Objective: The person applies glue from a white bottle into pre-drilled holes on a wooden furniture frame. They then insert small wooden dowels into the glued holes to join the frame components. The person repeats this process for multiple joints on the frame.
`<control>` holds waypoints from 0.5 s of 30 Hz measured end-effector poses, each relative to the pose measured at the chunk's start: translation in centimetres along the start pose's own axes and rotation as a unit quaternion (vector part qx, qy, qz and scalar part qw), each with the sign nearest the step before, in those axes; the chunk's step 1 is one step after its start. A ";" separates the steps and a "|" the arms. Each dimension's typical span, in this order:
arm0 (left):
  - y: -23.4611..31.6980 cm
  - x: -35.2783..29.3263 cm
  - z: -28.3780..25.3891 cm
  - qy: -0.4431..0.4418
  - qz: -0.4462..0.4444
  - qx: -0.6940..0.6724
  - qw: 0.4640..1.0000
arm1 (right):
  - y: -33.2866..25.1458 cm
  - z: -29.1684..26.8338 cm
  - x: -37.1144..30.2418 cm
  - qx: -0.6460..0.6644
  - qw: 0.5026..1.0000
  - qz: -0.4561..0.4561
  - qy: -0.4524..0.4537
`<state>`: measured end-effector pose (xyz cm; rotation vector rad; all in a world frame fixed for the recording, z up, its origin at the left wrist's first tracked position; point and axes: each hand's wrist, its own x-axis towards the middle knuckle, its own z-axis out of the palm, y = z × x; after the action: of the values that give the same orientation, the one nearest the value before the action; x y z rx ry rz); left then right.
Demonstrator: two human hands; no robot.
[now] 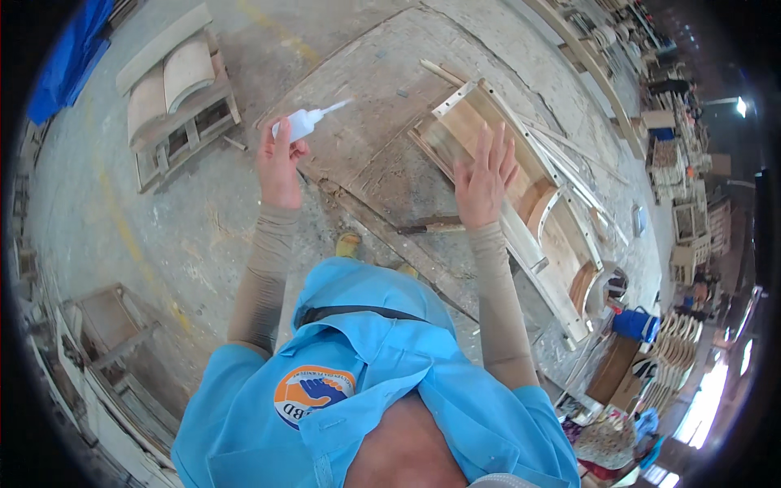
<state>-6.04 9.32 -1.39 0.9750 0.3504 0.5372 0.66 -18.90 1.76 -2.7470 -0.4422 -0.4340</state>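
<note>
My left hand (280,169) is closed around a white squeeze bottle (301,124) with a long thin nozzle that points up and to the right. To the right, my right hand (486,177) is raised with its fingers stretched out and nothing in them. Behind and below that hand lies a long wooden furniture frame (521,159), with pale edge strips and curved cut-outs along one side. Whether the right hand touches the frame I cannot tell. A thin dark-ended tool (429,228) lies left of the right wrist.
Curved wooden panels (189,75) rest on a low stand at the upper left. Wooden frames (114,325) stand at the lower left. A blue bag (636,324) and stacked curved wood parts (672,358) are at the right. Long strips (582,195) lie beside the furniture frame.
</note>
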 end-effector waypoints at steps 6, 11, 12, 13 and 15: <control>-1.1 -0.3 4.0 -0.050 0.048 0.085 0.994 | 1.3 -2.6 -6.4 -0.022 0.997 0.071 -0.024; -2.3 -0.8 6.4 -0.115 0.099 0.164 0.975 | 1.6 -4.8 -10.7 -0.050 0.990 0.106 -0.077; -2.4 -0.9 6.9 -0.115 0.099 0.177 0.972 | 1.4 -5.2 -11.4 -0.051 0.988 0.114 -0.092; -2.6 -1.0 7.1 -0.127 0.108 0.182 0.969 | 1.3 -5.6 -12.1 -0.046 0.987 0.117 -0.097; -2.7 -1.1 7.6 -0.126 0.113 0.207 0.964 | 1.1 -6.2 -12.9 -0.036 0.986 0.121 -0.108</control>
<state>-2.26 2.26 0.29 1.4856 0.1217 0.5485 -12.09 -25.35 2.60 -2.8813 -0.1400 -0.0930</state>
